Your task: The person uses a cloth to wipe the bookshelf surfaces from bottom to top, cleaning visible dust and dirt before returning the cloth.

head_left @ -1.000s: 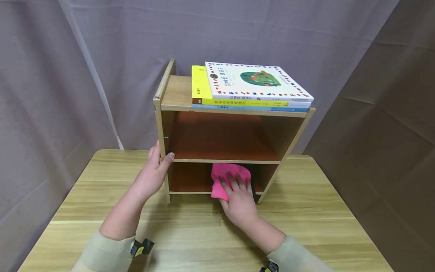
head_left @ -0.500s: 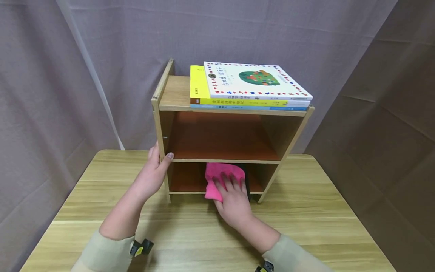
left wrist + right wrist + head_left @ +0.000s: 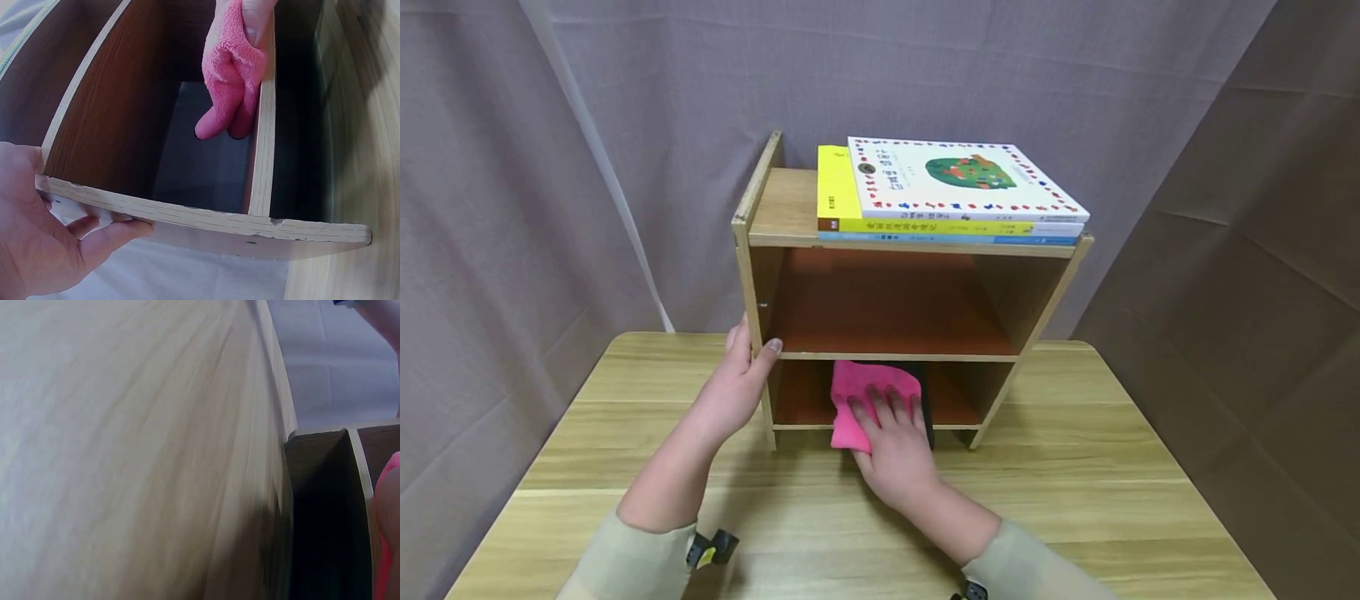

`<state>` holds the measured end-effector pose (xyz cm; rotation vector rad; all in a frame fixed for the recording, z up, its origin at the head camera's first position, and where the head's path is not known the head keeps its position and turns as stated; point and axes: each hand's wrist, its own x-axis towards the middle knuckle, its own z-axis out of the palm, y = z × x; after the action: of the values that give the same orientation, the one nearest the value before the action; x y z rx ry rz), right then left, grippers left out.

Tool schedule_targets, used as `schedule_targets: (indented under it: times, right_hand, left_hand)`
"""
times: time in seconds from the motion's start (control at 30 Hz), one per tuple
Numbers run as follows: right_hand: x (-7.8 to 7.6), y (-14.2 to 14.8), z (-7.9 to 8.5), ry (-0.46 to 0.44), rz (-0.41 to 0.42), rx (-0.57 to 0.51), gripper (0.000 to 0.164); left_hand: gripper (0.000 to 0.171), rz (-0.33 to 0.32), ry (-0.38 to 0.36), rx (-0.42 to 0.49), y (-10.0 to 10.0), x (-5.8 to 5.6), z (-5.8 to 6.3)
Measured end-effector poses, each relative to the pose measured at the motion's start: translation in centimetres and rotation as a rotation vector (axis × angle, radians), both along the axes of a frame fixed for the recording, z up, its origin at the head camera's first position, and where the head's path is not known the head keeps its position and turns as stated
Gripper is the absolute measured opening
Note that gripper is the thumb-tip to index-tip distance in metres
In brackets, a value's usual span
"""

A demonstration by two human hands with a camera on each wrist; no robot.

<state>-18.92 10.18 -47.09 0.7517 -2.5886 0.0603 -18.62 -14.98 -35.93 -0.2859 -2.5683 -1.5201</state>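
On the table stands a small wooden shelf unit (image 3: 749, 283). My left hand (image 3: 733, 387) grips its left side panel, thumb over the front edge and fingers behind; the left wrist view shows this hand (image 3: 44, 231) at the panel's edge. Inside the lowest compartment, my right hand (image 3: 895, 454) holds a pink cloth (image 3: 850, 408) against the bottom board, fingers spread over it. A dark strip runs along the cloth's right side. From the left wrist, the fluffy cloth (image 3: 228, 69) hangs in folds with a thumb beside it. Little of the right hand (image 3: 390, 512) shows in its own wrist view.
Several books (image 3: 955, 179) lie stacked on the top board, a white one uppermost. The middle board (image 3: 895, 308) is reddish brown. Wood-grained table (image 3: 625, 417) surrounds the unit, and a grey curtain (image 3: 662, 125) hangs behind.
My right hand has slid leftward along the bottom board with the pink cloth, from near the right side toward the middle. The left hand has kept its grip on the side panel.
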Motion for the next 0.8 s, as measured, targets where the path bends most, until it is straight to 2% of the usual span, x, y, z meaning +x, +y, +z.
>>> schedule_targets:
  times: [0.8]
  right_hand:
    - [0.6,-2.6,-0.4,0.064,0.022,0.014,0.057]
  left_hand:
    - [0.07,-0.012,0.01,0.022,-0.1,0.0,-0.1]
